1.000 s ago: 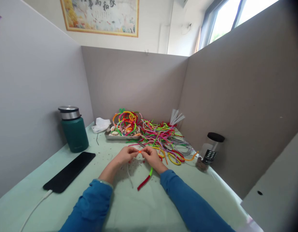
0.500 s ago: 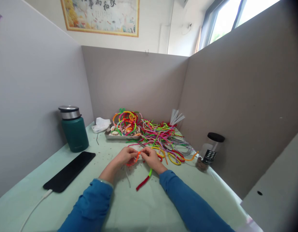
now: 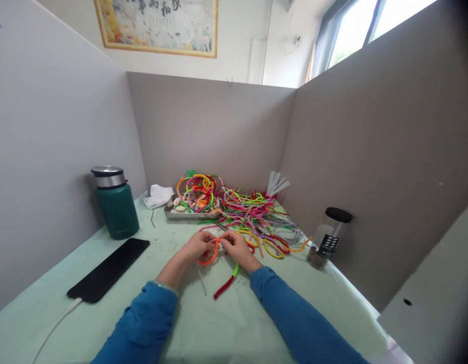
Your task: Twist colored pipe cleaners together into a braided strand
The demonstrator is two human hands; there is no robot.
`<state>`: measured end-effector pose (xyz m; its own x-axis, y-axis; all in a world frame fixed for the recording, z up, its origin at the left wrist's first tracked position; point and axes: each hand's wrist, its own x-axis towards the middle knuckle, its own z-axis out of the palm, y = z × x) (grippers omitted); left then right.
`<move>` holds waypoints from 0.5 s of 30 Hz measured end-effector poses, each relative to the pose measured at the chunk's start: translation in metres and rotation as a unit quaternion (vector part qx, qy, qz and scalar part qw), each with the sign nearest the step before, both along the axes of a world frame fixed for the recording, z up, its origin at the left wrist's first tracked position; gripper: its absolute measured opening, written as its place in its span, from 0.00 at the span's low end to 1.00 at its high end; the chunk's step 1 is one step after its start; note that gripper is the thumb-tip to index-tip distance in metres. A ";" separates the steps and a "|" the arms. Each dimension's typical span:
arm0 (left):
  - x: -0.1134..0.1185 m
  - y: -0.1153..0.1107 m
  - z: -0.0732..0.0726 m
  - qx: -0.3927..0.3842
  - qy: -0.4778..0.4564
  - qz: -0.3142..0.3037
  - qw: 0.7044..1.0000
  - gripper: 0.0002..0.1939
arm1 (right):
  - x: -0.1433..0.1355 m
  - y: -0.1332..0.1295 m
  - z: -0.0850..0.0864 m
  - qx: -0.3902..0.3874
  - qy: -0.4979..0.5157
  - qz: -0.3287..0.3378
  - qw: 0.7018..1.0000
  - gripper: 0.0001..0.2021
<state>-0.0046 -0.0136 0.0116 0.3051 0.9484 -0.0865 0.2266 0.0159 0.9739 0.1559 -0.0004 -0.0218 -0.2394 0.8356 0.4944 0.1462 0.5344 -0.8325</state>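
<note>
My left hand [image 3: 198, 246] and my right hand [image 3: 237, 247] meet over the middle of the table, thumbs and fingers pinched. An orange pipe cleaner [image 3: 213, 258] curves in a loop below the fingertips, its upper end at the right hand's pinch. A thin pale strand shows at the left fingertips; where it leads is hidden. From under my right hand hangs a pipe cleaner piece, green above and dark red [image 3: 224, 289] below. A thin grey strand [image 3: 201, 280] trails beneath my left hand.
Beyond the hands stand a metal tray [image 3: 192, 216] with shells and colourful rings and a pile of pipe cleaners [image 3: 252, 207]. At left are a green bottle [image 3: 116, 212] and a black phone [image 3: 108, 270] on a cable. A black-lidded jar [image 3: 328, 240] stands right; partitions surround the table.
My left fingers have shifted slightly off the orange loop, so more of its curve shows, and the pale strand is now visible at their tips. My right hand has hardly moved.
</note>
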 end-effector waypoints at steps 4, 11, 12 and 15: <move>0.003 0.005 -0.005 0.125 0.125 0.065 0.982 0.07 | -0.001 0.001 -0.001 0.003 -0.007 -0.003 1.000 0.05; 0.000 0.005 -0.001 0.298 0.270 0.058 0.914 0.06 | -0.001 0.001 -0.001 0.003 -0.013 -0.003 1.000 0.05; 0.000 0.005 0.000 0.301 0.271 0.055 0.913 0.06 | -0.001 0.001 -0.001 0.002 -0.015 -0.002 1.000 0.05; -0.001 0.004 0.000 0.305 0.269 0.054 0.912 0.05 | -0.001 0.001 0.000 0.001 -0.015 -0.003 1.000 0.06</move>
<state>-0.0059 -0.0101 0.0116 0.2769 0.8917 0.3579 0.7031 -0.4420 0.5571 0.1553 0.0003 -0.0222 -0.2498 0.8363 0.4880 0.1740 0.5346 -0.8270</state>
